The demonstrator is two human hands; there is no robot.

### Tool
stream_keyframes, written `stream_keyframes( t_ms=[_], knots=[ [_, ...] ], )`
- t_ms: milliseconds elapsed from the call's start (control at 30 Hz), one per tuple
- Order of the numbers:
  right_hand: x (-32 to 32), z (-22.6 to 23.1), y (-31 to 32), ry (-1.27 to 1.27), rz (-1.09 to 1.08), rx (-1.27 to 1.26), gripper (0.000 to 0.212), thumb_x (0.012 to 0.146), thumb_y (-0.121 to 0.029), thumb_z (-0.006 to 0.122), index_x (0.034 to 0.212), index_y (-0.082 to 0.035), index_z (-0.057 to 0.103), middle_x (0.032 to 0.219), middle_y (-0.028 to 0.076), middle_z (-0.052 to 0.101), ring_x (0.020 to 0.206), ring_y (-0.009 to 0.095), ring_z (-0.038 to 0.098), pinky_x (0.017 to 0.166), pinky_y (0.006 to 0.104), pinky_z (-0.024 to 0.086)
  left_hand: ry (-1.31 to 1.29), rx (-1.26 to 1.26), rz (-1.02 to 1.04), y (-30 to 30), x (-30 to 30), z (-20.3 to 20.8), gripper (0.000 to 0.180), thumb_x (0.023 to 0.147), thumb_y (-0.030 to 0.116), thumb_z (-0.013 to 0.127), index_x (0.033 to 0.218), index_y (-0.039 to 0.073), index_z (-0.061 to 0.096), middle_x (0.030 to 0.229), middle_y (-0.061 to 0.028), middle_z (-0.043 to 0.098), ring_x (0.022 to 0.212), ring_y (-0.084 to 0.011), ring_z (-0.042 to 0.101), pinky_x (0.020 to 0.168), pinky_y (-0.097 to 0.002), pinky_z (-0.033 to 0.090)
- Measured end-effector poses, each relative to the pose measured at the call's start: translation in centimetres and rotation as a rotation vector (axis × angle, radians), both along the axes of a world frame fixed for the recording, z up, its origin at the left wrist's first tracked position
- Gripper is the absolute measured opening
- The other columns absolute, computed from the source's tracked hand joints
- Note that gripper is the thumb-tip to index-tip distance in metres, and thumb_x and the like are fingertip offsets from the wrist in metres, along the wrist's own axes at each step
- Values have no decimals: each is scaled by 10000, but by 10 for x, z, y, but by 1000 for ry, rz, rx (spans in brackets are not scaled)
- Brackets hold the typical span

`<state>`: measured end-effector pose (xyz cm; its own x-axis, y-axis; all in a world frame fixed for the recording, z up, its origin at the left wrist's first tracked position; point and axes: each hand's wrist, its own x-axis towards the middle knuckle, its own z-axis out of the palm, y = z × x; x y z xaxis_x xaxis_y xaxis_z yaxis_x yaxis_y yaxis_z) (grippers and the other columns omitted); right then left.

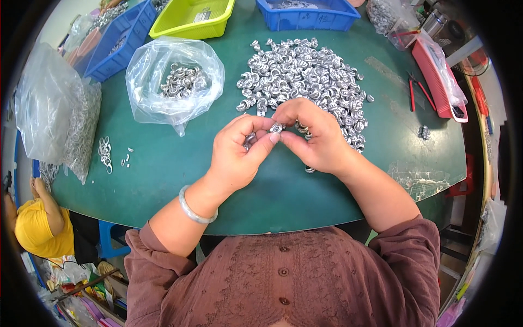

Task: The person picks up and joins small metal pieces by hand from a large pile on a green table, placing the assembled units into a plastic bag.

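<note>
One small silver metal piece point(276, 128) is pinched between the fingers of the left hand point(234, 155) and those of the right hand point(325, 143), over the green worktop point(239, 204), at the near edge of a loose heap point(305, 73) of similar pieces. Extra pieces point(250, 139) are held in the curled left fingers; whether those beside the right palm are gripped cannot be told. A clear bag point(144, 90) is placed left of the heap; red-handled pliers point(412, 97) are laid to its right.
</note>
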<state>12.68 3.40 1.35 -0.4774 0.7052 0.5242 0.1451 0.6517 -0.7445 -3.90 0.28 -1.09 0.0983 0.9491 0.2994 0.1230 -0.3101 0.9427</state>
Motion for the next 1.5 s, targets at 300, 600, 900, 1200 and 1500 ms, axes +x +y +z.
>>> stream_keyframes(
  t_ms=[300,600,900,1200,1500],
  knots=[
    [2,-3,2,-26,-13,-31,184,696,5,622,860,-19,542,804,87,552,697,203,567,606,283,460,-552,-646,-264,0,-7,10,150,849,115,524,966,26,555,734,0,527,526,-48,412,427,-162,311],
    [2,0,1,-9,-9,-17,157,711,-4,612,855,-23,552,797,91,556,716,215,570,623,291,461,-856,-868,-437,5,-13,13,144,860,130,489,959,26,504,752,-28,508,532,-66,384,417,-162,303],
    [1,2,1,-29,-14,116,149,678,1,623,814,-33,574,814,77,556,766,243,556,657,311,459,-903,-881,-494,7,-15,8,185,867,107,460,1023,24,515,768,-23,536,564,-81,429,447,-182,313],
    [10,2,14,-59,-190,160,162,686,11,594,836,-46,576,837,82,556,804,256,547,699,331,437,-819,-813,-361,11,-17,12,226,832,146,426,974,-3,519,822,-83,531,570,-113,449,415,-187,335],
    [11,-2,9,-565,-232,382,103,656,-76,616,759,-67,609,967,56,507,965,247,433,819,380,322,-762,-800,-210,12,-17,11,172,846,187,469,872,25,520,840,-87,542,660,-138,507,450,-183,354]
  ],
)
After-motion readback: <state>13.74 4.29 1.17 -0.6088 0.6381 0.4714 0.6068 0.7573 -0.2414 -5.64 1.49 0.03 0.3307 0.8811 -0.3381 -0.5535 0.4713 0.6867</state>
